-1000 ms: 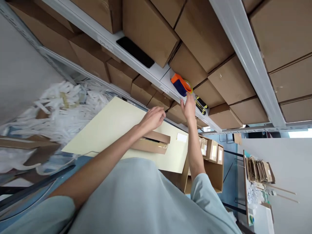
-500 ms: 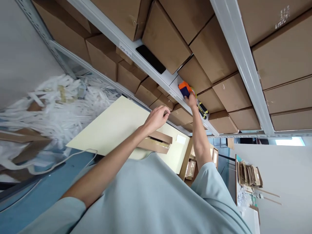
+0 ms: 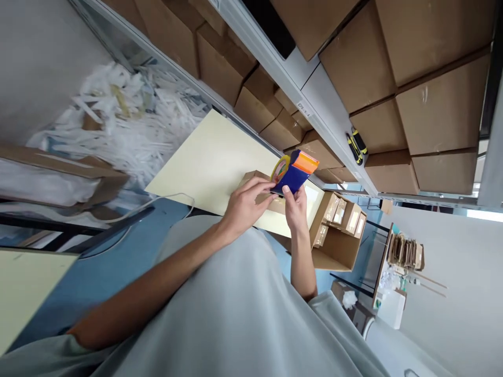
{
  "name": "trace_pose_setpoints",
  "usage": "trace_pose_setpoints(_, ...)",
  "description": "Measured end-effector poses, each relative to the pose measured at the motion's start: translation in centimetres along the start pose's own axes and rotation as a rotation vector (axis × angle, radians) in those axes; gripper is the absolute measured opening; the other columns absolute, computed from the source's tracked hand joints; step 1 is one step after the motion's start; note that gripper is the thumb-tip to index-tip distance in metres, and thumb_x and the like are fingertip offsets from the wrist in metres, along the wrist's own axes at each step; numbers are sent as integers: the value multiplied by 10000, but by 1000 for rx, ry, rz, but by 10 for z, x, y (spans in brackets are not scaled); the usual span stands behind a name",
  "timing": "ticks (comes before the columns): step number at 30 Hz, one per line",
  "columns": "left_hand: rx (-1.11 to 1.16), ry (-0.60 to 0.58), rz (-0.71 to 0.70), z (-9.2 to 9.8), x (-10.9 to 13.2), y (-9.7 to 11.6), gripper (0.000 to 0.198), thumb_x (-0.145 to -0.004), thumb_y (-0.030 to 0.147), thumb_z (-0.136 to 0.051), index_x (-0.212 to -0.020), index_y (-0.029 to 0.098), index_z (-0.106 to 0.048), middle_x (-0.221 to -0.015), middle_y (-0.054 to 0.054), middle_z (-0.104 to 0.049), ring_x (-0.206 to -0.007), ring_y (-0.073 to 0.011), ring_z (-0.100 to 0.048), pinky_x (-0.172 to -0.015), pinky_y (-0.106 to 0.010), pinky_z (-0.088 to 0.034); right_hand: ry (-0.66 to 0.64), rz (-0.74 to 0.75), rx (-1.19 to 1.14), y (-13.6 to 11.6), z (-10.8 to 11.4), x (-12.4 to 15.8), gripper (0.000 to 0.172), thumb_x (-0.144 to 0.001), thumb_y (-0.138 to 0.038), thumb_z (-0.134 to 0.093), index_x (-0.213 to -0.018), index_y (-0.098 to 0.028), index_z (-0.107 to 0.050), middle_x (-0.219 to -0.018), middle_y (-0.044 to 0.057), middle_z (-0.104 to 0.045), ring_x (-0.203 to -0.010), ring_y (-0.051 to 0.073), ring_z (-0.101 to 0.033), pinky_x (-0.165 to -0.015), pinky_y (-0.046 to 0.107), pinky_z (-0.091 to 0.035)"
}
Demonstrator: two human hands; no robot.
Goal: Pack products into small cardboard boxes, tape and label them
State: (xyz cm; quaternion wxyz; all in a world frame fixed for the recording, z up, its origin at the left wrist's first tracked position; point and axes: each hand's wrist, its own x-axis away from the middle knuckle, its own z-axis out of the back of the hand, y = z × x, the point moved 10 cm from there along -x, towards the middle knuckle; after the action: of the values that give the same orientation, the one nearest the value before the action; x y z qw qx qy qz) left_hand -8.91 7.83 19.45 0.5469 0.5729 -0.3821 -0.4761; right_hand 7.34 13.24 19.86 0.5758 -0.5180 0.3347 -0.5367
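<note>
My right hand point(image 3: 295, 207) grips a blue and orange tape dispenser point(image 3: 293, 178), thumb on its near face. A yellow-edged roll of tape point(image 3: 281, 168) sits in its left side. My left hand point(image 3: 248, 203) reaches in from the left, fingers stretched and apart from the thumb, their tips at the dispenser's lower left edge. Whether they pinch a tape end is too small to tell. Behind my hands, a cardboard box point(image 3: 255, 175) lies on the cream tabletop point(image 3: 208, 157), partly hidden by my hands and the dispenser.
Two yellow-black utility knives point(image 3: 356, 145) lie on the metal shelf point(image 3: 326, 97) among cardboard boxes point(image 3: 424, 115). A large open carton point(image 3: 334, 256) with smaller boxes stands right of the table. White paper strips point(image 3: 118, 125) are heaped at left, near a cable point(image 3: 173, 195).
My right hand has taken the tape dispenser off the shelf and brought it down over the table. My left hand has opened from a loose curl and come to it. The view has shifted.
</note>
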Motion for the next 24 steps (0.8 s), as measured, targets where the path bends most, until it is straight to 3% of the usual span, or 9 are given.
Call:
trace_pose_setpoints(6, -58, -39, 0, 11, 9, 9, 253, -1121, 380, -701, -1268, 255, -864, -1223, -65, -846, -1035, -205, -838, -1001, -323, -701, 22, -13, 47, 1, -9, 27, 807, -973, -884, -756, -1468, -255, -652, -1448, 138, -795, -1398, 309, -736, -1275, 498, -595)
trace_pose_setpoints(11, -39, -112, -3, 13, 17, 11, 275, -1108, 399, -710, -1279, 273, -885, -1239, -65, -856, -1082, -225, -832, -1062, -346, -695, 59, -119, -30, 21, -10, 40, 793, -897, -914, -815, -1318, -251, -704, -1325, 120, -842, -1292, 321, -781, -1187, 499, -650)
trace_pose_setpoints(17, -102, -317, 51, 4, 23, 0, 309, -1087, 436, -709, -1270, 269, -894, -1174, -52, -851, -904, -198, -796, -913, -322, -695, 36, -307, -218, 57, -5, 46, 791, -735, -920, -934, -1113, -256, -726, -1117, 71, -855, -1194, 319, -811, -1109, 469, -678)
trace_pose_setpoints(24, -228, -397, 37, -6, 36, -7, 327, -1095, 392, -650, -1293, 273, -882, -1210, -62, -837, -869, -192, -776, -875, -307, -658, 6, -371, -250, 75, -12, 52, 767, -752, -937, -909, -1024, -241, -733, -1012, 65, -844, -1171, 313, -820, -1041, 439, -698)
